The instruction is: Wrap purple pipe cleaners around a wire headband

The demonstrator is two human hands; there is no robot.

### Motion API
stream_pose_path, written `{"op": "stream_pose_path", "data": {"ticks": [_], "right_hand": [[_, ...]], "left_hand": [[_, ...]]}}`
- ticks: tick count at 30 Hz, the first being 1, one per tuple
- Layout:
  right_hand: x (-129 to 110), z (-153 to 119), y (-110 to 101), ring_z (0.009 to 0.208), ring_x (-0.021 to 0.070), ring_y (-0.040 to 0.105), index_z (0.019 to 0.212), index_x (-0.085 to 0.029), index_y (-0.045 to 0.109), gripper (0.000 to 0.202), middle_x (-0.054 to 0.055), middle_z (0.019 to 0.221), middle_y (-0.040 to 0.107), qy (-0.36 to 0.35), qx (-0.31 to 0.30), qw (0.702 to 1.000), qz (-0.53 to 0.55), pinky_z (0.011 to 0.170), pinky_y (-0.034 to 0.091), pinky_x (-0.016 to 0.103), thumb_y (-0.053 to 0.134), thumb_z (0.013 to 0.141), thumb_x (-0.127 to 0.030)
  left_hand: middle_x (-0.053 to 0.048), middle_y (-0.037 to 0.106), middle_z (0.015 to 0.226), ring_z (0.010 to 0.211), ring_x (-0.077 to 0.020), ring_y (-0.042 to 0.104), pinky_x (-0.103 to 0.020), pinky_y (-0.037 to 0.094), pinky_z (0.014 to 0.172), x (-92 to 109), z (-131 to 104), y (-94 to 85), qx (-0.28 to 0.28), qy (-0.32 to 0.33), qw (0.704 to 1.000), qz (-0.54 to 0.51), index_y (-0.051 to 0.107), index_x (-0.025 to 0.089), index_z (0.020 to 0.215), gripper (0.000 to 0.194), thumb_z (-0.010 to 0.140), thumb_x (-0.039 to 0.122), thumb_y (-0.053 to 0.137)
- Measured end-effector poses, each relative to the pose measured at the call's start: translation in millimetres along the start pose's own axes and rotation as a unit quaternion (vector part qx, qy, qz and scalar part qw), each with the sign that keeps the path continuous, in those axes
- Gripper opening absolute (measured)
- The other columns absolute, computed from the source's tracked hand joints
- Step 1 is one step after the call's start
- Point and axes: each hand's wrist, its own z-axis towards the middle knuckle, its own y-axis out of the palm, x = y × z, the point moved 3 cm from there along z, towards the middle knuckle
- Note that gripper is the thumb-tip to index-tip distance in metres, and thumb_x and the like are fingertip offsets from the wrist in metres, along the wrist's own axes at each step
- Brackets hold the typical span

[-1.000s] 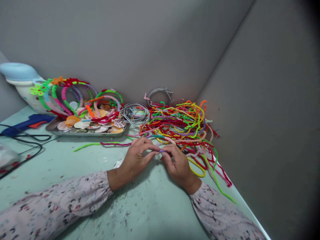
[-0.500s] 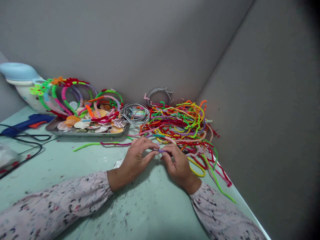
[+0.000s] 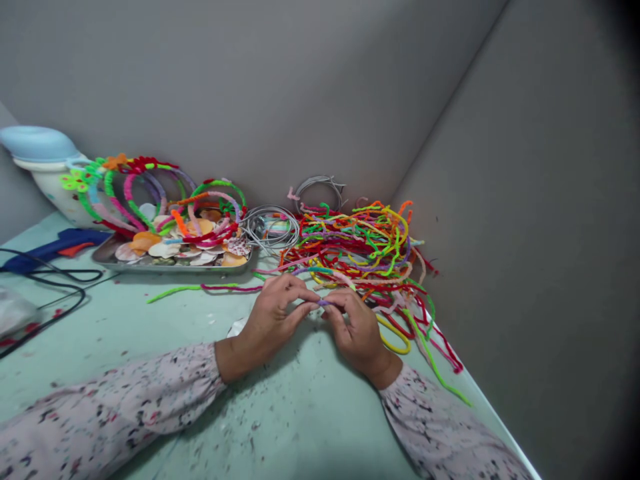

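Observation:
Between the fingertips of both hands is a short purple length of pipe cleaner (image 3: pixel 324 303). My left hand (image 3: pixel 270 320) pinches its left end between thumb and forefinger. My right hand (image 3: pixel 354 328) is closed on the other end, its fingers curled in and partly hidden. Just beyond the hands arches a band of purple, teal and pink pipe cleaner (image 3: pixel 323 271); it looks like the far side of the same ring, but the hands cover where they would join. Loose green and dark red pipe cleaners (image 3: pixel 230 288) lie left of my left hand.
Behind my hands is a tangled heap of coloured pipe cleaners (image 3: pixel 360 240). Coiled grey wire (image 3: pixel 273 230) sits beside a metal tray (image 3: pixel 170 269) of shells and fuzzy headbands (image 3: pixel 133 193). At left are a blue glue gun (image 3: pixel 55 248), black cords (image 3: pixel 75 287) and a blue-lidded container (image 3: pixel 50 173).
Both hands stay in almost the same place. The purple piece between the fingertips has turned slightly, and the pink end of the arched band has shifted a little.

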Motion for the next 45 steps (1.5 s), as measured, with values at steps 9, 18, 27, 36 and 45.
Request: {"op": "stream_pose_path", "data": {"ticks": [9,18,27,36,45], "right_hand": [[-1.1,0.0,-0.5,0.087,0.0186,0.06,0.1,-0.022,0.055,0.015,0.006,0.092,0.062,-0.009,0.0,1.0,0.001,0.074,0.052,0.034,0.047,0.09,-0.015],[1.6,-1.4,0.4,0.085,0.0183,0.06,0.099,-0.022,0.054,0.013,0.005,0.09,0.062,-0.002,-0.004,1.0,0.004,0.075,0.052,0.034,0.048,0.09,-0.015],[0.8,-1.0,0.2,0.085,0.0184,0.059,0.098,-0.023,0.054,0.013,0.005,0.089,0.06,0.007,-0.001,1.0,0.007,0.077,0.052,0.036,0.048,0.091,-0.015],[2.0,-2.4,1.4,0.088,0.0193,0.06,0.102,-0.023,0.055,0.015,0.006,0.093,0.061,0.001,-0.018,1.0,0.007,0.075,0.052,0.035,0.048,0.09,-0.015],[2.6,-2.6,2.4,0.088,0.0191,0.06,0.101,-0.022,0.056,0.015,0.006,0.092,0.061,0.003,-0.023,1.0,0.008,0.076,0.052,0.034,0.048,0.09,-0.016]], "left_hand": [[-0.002,0.062,0.088,0.089,-0.0177,0.055,-0.035,0.04,0.086,4.9,1.7,-0.1,-0.027,-0.008,0.999,0.023,0.064,0.021,0.086,0.007,0.088,0.024,0.058],[-0.001,0.064,0.09,0.09,-0.0176,0.054,-0.034,0.037,0.086,3.7,2.7,2.7,-0.052,-0.013,0.998,0.014,0.061,0.019,0.086,0.006,0.089,0.022,0.057],[-0.002,0.063,0.087,0.088,-0.0176,0.053,-0.033,0.037,0.083,7.9,3.1,-0.4,-0.061,-0.014,0.998,-0.003,0.061,0.019,0.085,0.016,0.093,0.025,0.049],[-0.002,0.06,0.082,0.084,-0.0178,0.051,-0.033,0.036,0.079,5.4,3.1,1.3,-0.08,-0.013,0.997,0.006,0.057,0.018,0.079,0.021,0.093,0.026,0.044],[-0.002,0.059,0.081,0.083,-0.0175,0.051,-0.033,0.036,0.079,5.9,2.8,2.6,-0.093,-0.02,0.995,-0.001,0.056,0.018,0.078,0.022,0.094,0.026,0.042]]}}
